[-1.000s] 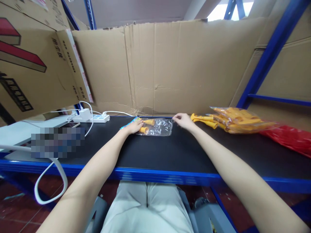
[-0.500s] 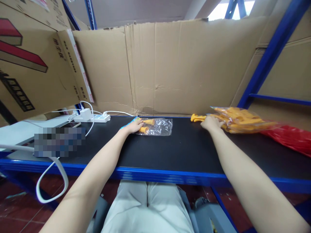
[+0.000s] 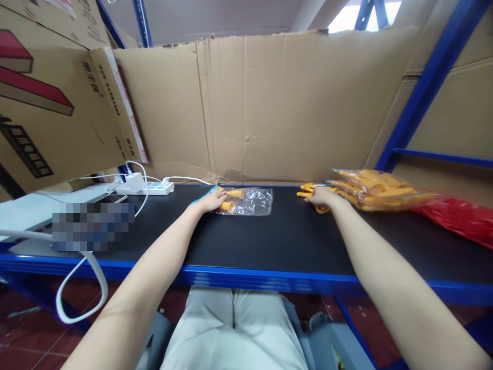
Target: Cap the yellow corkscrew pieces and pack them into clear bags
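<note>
At the left of the black tabletop, a clear plastic bag (image 3: pixel 259 201) lies flat with two orange flared plastic pieces (image 3: pixel 234 194) inside it. My left hand (image 3: pixel 214 199) rests flat over the bag's left end, covering part of its colourful header. Toward the right, my right hand (image 3: pixel 321 197) is closed around several loose orange plastic pieces (image 3: pixel 307 189); their thin ends stick out to the left and a flared end shows beneath the hand. Just beyond it sits a larger clear bag full of orange pieces (image 3: pixel 385 191).
Red plastic packaging (image 3: pixel 454 218) lies at the far right. A white power strip (image 3: pixel 156 188) with cables and a phone (image 3: pixel 116 199) are at the back left, near a blurred-out item (image 3: pixel 94 226). Cardboard (image 3: pixel 277 108) walls the back; a blue edge (image 3: pixel 269 279) runs along the front.
My right hand has moved slightly left, away from the full bag, bringing the loose orange pieces with it. My left hand and the flat bag have stayed in place.
</note>
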{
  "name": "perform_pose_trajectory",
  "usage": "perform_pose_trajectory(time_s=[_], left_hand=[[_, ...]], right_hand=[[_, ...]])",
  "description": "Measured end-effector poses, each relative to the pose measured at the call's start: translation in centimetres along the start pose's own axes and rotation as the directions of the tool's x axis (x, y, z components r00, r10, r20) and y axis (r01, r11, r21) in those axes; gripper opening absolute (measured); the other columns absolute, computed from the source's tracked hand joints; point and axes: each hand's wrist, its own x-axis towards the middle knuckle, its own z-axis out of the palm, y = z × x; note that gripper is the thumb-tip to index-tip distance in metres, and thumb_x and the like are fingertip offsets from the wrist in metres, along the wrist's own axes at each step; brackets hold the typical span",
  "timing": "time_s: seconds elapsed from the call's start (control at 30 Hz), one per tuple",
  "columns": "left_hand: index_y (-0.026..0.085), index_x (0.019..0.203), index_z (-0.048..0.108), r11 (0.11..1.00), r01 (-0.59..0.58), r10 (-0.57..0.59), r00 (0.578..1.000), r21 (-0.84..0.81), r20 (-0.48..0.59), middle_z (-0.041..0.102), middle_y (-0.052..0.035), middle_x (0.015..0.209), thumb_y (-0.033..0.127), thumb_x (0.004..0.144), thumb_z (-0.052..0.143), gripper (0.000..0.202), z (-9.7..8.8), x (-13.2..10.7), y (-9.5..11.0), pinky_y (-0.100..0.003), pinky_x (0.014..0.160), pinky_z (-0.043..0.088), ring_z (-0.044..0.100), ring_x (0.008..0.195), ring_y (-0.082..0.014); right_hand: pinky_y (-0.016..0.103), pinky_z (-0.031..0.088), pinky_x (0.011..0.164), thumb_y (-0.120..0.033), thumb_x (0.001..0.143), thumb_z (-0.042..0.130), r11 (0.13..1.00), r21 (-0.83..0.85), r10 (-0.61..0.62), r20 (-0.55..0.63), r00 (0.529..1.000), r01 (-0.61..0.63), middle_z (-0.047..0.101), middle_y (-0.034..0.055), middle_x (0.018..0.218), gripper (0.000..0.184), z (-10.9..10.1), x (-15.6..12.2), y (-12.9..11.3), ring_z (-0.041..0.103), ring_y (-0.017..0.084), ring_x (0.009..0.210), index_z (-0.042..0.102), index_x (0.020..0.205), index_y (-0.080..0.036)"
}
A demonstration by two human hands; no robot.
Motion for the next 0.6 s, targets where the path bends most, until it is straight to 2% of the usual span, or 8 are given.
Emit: perform_pose_trajectory(time_s=[0.1, 0.17, 0.23, 0.3, 0.4, 0.53, 0.6], left_hand=[[0.013, 0.133, 0.035, 1.000, -0.002, 0.002, 1.000, -0.010, 0.010, 0.025, -0.0063, 0.143, 0.042, 0.086, 0.022, 0.057, -0.1, -0.1, 0.1, -0.027, 0.109, 0.012, 0.021, 0.132, -0.0167], [0.015, 0.133, 0.035, 1.000, -0.005, 0.005, 1.000, -0.006, 0.014, 0.025, -0.0049, 0.143, 0.044, 0.086, 0.020, 0.057, -0.1, -0.1, 0.1, -0.027, 0.109, 0.012, 0.020, 0.132, -0.0162], [0.015, 0.132, 0.036, 1.000, -0.009, 0.009, 1.000, 0.001, 0.017, 0.025, -0.0049, 0.143, 0.044, 0.086, 0.020, 0.057, -0.1, -0.1, 0.0, -0.027, 0.109, 0.012, 0.019, 0.132, -0.0158], [0.013, 0.132, 0.037, 1.000, -0.014, 0.013, 1.000, 0.007, 0.017, 0.024, -0.0061, 0.143, 0.043, 0.086, 0.021, 0.057, 0.0, 0.0, -0.1, -0.026, 0.108, 0.011, 0.019, 0.132, -0.0154], [0.014, 0.132, 0.037, 1.000, -0.017, 0.017, 1.000, 0.010, 0.011, 0.025, -0.0063, 0.143, 0.043, 0.085, 0.021, 0.057, 0.0, 0.1, -0.2, -0.027, 0.108, 0.012, 0.020, 0.132, -0.0158], [0.015, 0.132, 0.038, 1.000, -0.013, 0.013, 1.000, 0.009, 0.006, 0.025, -0.0054, 0.143, 0.046, 0.085, 0.021, 0.058, 0.1, 0.1, -0.3, -0.028, 0.109, 0.012, 0.020, 0.132, -0.0161], [0.016, 0.132, 0.037, 1.000, -0.009, 0.009, 1.000, 0.008, 0.005, 0.026, -0.0047, 0.143, 0.045, 0.085, 0.021, 0.058, 0.1, 0.1, -0.2, -0.027, 0.109, 0.012, 0.020, 0.132, -0.0156]], right_hand=[[0.029, 0.045, 0.060, -0.039, 0.083, 0.043, 0.996, 0.079, 0.026, 0.196, 0.980, -0.042, 0.065, 0.0137, 0.079, 0.040, -0.9, -0.5, -1.7, 0.061, 0.020, 0.065, 0.063, 0.098, -0.008], [0.027, 0.044, 0.055, -0.030, 0.085, 0.038, 0.986, 0.160, -0.002, 0.241, 0.970, -0.038, 0.065, 0.0108, 0.076, 0.040, -1.4, -1.0, -2.8, 0.059, 0.016, 0.055, 0.056, 0.113, -0.009], [0.025, 0.044, 0.055, -0.020, 0.080, 0.045, 0.981, 0.194, -0.070, 0.232, 0.970, 0.024, 0.066, 0.0074, 0.077, 0.042, -1.6, -1.5, -3.6, 0.058, 0.014, 0.053, 0.051, 0.121, -0.014], [0.022, 0.044, 0.060, -0.013, 0.071, 0.054, 0.966, 0.207, -0.197, 0.186, 0.963, 0.158, 0.067, 0.0054, 0.083, 0.044, -1.6, -1.8, -4.1, 0.059, 0.013, 0.062, 0.058, 0.115, -0.018], [0.020, 0.044, 0.067, -0.009, 0.065, 0.058, 0.925, 0.224, -0.347, 0.171, 0.922, 0.306, 0.067, 0.0052, 0.092, 0.035, -1.2, -2.2, -4.8, 0.060, 0.015, 0.077, 0.068, 0.097, -0.019], [0.021, 0.043, 0.072, -0.009, 0.065, 0.056, 0.934, 0.126, -0.355, 0.197, 0.914, 0.336, 0.064, 0.0043, 0.102, 0.037, -1.0, -2.8, -5.4, 0.059, 0.016, 0.086, 0.066, 0.098, -0.021], [0.022, 0.042, 0.073, -0.013, 0.067, 0.057, 0.936, 0.060, -0.351, 0.184, 0.918, 0.346, 0.063, 0.0046, 0.103, 0.032, -1.1, -3.0, -5.6, 0.058, 0.016, 0.089, 0.065, 0.097, -0.020]])
